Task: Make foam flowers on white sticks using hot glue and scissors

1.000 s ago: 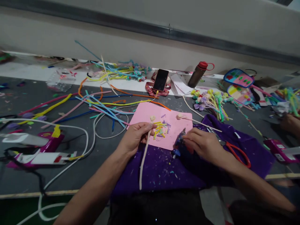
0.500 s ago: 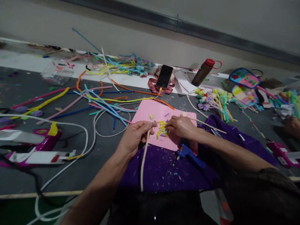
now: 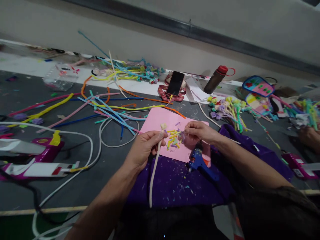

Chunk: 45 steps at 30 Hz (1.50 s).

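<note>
Gripping a cream pipe-cleaner stem (image 3: pixel 154 166) between thumb and fingers, your left hand (image 3: pixel 145 148) hovers at the near left corner of the pink paper sheet (image 3: pixel 160 121); the stem's curled tip stands just above your thumb and its tail hangs toward 6 o'clock over the purple cloth (image 3: pixel 172 181). Your right hand (image 3: pixel 200 130) is pinched over the little heap of cut pipe-cleaner bits (image 3: pixel 173 137) on the sheet; whether a bit sits between the fingertips you cannot tell.

For containers, a clear plastic tray (image 3: pixel 60 77) lies far off at 10 o'clock with a few small coloured pieces inside, and a brown bottle (image 3: pixel 215 79) with a red cap lies tilted at 1 o'clock, contents hidden.

A blue glue gun (image 3: pixel 198 161) rests just at 5 o'clock of your right hand, on the sheet's near edge. Loose pipe cleaners (image 3: pixel 110 110) and a white cable (image 3: pixel 100 140) crowd 9 to 11 o'clock. A phone (image 3: pixel 175 83) leans at 12 o'clock. Finished flowers (image 3: pixel 230 108) lie at 2 o'clock. Bare grey tabletop (image 3: pixel 105 173) shows at 8 o'clock, bounded by the table's near edge.
</note>
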Tool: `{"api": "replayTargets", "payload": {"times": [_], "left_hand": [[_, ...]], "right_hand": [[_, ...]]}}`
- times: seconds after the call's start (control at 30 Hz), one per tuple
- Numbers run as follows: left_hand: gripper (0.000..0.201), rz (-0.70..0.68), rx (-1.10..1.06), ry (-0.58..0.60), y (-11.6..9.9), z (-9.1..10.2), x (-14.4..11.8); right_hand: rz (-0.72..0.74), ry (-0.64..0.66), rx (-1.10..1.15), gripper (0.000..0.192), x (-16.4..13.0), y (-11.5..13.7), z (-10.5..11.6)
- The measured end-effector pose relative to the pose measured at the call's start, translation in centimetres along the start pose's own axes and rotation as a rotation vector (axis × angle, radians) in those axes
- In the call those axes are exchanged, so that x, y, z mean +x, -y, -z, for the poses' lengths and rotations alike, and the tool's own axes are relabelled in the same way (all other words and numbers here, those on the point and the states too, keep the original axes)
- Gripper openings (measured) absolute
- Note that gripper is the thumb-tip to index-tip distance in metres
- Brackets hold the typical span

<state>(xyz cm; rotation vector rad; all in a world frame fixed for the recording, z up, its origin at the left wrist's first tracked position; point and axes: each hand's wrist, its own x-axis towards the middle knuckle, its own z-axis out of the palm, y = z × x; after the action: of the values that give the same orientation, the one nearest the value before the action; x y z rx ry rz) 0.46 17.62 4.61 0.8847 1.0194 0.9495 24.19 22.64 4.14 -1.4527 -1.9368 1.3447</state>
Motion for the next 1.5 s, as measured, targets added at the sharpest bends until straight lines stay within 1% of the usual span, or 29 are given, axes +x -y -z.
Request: {"api": "replayTargets", "payload": {"times": [0.03, 0.13, 0.2, 0.27, 0.33, 0.37, 0.43, 0.5, 0.57, 0.6, 0.67, 0.8, 0.9, 0.97, 1.1, 1.23, 1.33, 1.5], "left_hand": [[0.025, 0.002, 0.004, -0.001, 0.0, 0.0, 0.0], [0.025, 0.005, 0.008, -0.005, 0.1, 0.0, 0.0], [0.025, 0.005, 0.005, -0.006, 0.1, 0.0, 0.0], [0.025, 0.003, 0.003, -0.009, 0.1, 0.0, 0.0], [0.025, 0.003, 0.003, -0.007, 0.1, 0.0, 0.0], [0.025, 0.005, 0.007, -0.006, 0.1, -0.1, 0.0], [0.025, 0.007, 0.018, -0.001, 0.1, -0.1, 0.0], [0.026, 0.006, 0.027, 0.000, 0.1, -0.1, 0.0], [0.026, -0.001, 0.029, -0.003, 0.1, -0.1, 0.1], [0.026, -0.005, 0.028, -0.005, 0.2, -0.1, 0.1], [0.027, -0.012, 0.025, -0.008, 0.2, 0.0, 0.2], [0.026, -0.015, 0.021, 0.006, 0.1, 0.0, 0.1], [0.025, -0.013, 0.027, 0.012, 0.1, 0.0, -0.1], [0.025, -0.008, 0.031, 0.011, 0.1, -0.1, -0.1], [0.025, -0.011, 0.037, -0.002, 0.1, -0.1, -0.2], [0.026, -0.015, 0.040, -0.015, 0.1, -0.1, -0.1], [0.028, -0.017, 0.042, -0.013, 0.1, 0.0, 0.0], [0.028, -0.017, 0.036, -0.003, 0.0, -0.1, 0.0]], "right_hand": [[-0.032, 0.019, 0.108, 0.022, -0.2, 0.0, 0.0], [-0.075, 0.053, 0.332, 0.020, -0.7, 0.0, 0.0], [-0.064, 0.041, 0.344, 0.018, -0.9, 0.0, 0.1], [-0.026, 0.002, 0.286, 0.015, -1.0, -0.1, 0.3], [0.065, -0.049, 0.156, 0.012, -0.9, -0.2, 0.4], [0.128, -0.066, 0.049, 0.010, -0.8, -0.1, 0.4], [0.257, -0.076, -0.251, 0.011, -0.5, 0.2, 0.0], [0.320, -0.050, -0.589, 0.018, 0.1, 0.6, -0.6], [0.285, -0.038, -0.854, 0.021, 0.8, 1.0, -1.1], [0.245, -0.041, -0.936, 0.021, 1.1, 1.1, -1.3], [0.164, -0.074, -1.025, 0.024, 1.6, 1.1, -1.1], [0.065, -0.147, -1.077, 0.029, 1.3, 0.9, 0.1], [0.031, -0.149, -1.093, 0.029, 0.2, 1.0, 0.8], [0.020, -0.144, -1.094, 0.030, -0.4, 1.4, 0.8], [0.053, -0.162, -1.078, 0.030, -0.6, 2.0, 0.3], [0.142, -0.094, -1.056, 0.027, 0.3, 1.9, -0.7], [0.148, -0.082, -1.061, 0.025, 0.9, 1.6, -1.2], [0.128, -0.130, -1.074, 0.025, 0.7, 1.1, -0.5]]}}
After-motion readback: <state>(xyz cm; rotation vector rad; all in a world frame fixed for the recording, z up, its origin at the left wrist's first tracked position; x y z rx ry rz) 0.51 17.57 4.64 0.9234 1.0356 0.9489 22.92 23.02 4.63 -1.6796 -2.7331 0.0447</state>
